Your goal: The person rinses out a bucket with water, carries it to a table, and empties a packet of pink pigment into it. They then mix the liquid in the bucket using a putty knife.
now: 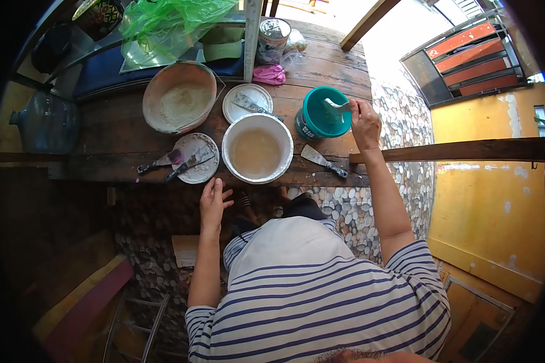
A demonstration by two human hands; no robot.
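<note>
The right hand (367,127) is gripping a white, curved implement (335,107) at the mouth of a round teal plastic bucket (310,104), right of upper centre. The left hand (212,207) is hovering empty, fingers spread. Implement handling is apparently underway; the next move is likely requiring rim clearance.

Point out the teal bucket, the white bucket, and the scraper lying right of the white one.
Teal bucket (311,107): head view, inner wall.
White bucket (287,148): head view, right rim.
Scraper (326,162): head view, where blade meets handle.
</note>
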